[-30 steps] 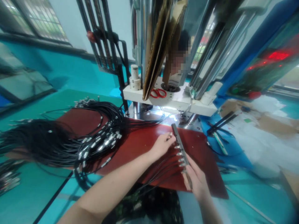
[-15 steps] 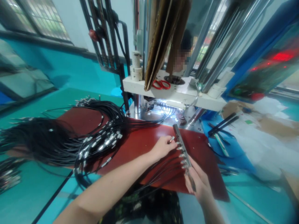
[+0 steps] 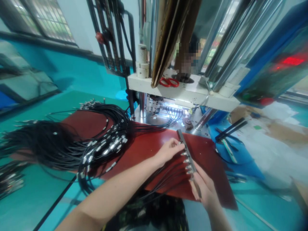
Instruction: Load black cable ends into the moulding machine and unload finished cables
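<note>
My right hand [image 3: 205,186] is closed around the lower end of a narrow metal bar [image 3: 189,157], which slants up and away over the red-brown mat. Several silver cable connectors [image 3: 187,161] sit in a row along its left edge, and thin black cables [image 3: 166,179] trail from them toward my lap. At the upper part of the bar, my left hand [image 3: 169,150] pinches a small metal cable connector, now mostly hidden by the fingers and touching or very near the bar.
A press with a white plate [image 3: 154,85] stands ahead, its lit bed [image 3: 173,112] holding several cables. Red-handled scissors [image 3: 169,82] rest on the plate. A large bundle of black cables [image 3: 108,141] covers the mat's left. Tweezers and tools [image 3: 229,150] lie on blue at right.
My left hand has brought the connector rightward against the bar's upper part. The right hand and bar stay nearly in place; the press's white plate appears slightly higher above its bed.
</note>
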Tool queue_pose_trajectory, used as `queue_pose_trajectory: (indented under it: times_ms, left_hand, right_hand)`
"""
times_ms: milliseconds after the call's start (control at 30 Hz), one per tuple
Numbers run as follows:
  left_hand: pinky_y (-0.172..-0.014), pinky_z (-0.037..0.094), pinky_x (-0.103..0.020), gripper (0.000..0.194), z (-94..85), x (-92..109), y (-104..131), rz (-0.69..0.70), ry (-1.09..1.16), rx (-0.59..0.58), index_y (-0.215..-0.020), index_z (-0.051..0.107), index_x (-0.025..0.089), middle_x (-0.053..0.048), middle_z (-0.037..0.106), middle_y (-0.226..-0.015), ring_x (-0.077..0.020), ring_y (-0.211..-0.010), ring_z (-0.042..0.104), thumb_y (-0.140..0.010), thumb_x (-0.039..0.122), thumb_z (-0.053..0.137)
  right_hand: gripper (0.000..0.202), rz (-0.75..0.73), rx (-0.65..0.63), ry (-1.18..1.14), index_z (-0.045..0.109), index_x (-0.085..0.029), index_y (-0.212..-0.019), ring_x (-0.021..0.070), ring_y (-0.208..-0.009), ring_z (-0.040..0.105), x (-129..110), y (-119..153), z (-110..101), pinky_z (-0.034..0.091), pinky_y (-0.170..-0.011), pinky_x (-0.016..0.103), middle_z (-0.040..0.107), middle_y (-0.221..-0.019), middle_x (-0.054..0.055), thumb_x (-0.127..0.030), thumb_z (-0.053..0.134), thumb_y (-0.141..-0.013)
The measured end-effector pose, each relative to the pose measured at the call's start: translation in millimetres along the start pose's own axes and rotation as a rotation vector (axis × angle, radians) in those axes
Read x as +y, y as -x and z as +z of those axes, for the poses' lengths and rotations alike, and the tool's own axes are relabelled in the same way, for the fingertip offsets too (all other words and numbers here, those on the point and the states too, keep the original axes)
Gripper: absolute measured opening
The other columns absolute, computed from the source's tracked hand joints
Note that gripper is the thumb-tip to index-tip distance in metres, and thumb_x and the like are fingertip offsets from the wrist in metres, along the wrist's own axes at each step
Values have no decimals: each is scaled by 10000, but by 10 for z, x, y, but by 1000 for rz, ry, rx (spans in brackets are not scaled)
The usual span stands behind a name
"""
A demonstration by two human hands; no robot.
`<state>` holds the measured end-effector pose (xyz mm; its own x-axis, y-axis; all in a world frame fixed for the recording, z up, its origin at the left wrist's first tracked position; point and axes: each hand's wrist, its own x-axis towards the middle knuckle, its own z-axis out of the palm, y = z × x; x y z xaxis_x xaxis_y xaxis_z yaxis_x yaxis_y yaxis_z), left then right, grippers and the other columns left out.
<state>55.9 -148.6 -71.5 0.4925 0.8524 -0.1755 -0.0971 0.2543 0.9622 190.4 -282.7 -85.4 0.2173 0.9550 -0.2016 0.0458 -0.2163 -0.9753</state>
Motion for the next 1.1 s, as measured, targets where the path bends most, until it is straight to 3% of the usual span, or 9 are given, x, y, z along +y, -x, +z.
queue_pose_trajectory:
  times_ms: [133,433,600,733,833,967,1100]
  left_hand:
    - [-367,203,-165,281,-67,-8,-26,-116,186,-4,-690,436,179,71,406,-543,-35,-378,289,-682,444,530]
    - [-385,200,-178,269,-49,8,-39,-11,-188,51,-542,468,143,73,376,-440,-28,-374,273,-647,361,585]
    - [-411,224,-184,225,-107,80,-72,-2,-229,-2,-511,493,134,57,411,-436,-41,-401,309,-635,300,581]
    - [-396,209,-191,217,-134,14,-144,-32,-240,-8,-521,469,150,64,371,-417,-52,-379,283,-674,292,530]
    - [-437,272,-199,222,-134,-67,-206,17,-454,-5,-545,460,156,49,396,-457,-67,-409,333,-730,280,467]
    - [-580,356,-254,179,-141,-19,-220,237,-931,-13,-626,526,156,-20,525,-630,-136,-599,483,-751,273,473]
    - [-724,370,-323,183,-276,242,-204,488,-1404,199,-907,536,181,-82,535,-931,-216,-885,475,-805,291,432]
  right_hand:
    - [594,5,24,-25,399,-146,-1281,61,-310,331,-60,28,11,260,-296,165,460,-433,-46,-470,493,-792]
    - [593,11,20,-4,402,-145,-1282,73,-301,302,-82,44,35,225,-292,166,381,-364,-69,-469,485,-793]
    - [599,31,-2,11,410,-168,-1275,62,-296,293,-48,27,39,256,-297,173,399,-403,-70,-489,504,-777]
    - [619,49,40,22,464,-210,-1239,57,-303,310,-27,-8,80,275,-286,180,477,-496,-37,-545,539,-723]
    - [616,28,48,43,501,-219,-1211,82,-292,328,0,-56,100,281,-271,200,441,-444,-43,-561,554,-701]
    - [606,-8,59,32,520,-197,-1164,110,-296,383,75,-123,118,368,-326,244,476,-444,-38,-555,580,-679]
    - [454,-102,116,286,516,-186,-1047,165,-421,541,143,-172,68,435,-451,270,596,-558,11,-531,476,-755]
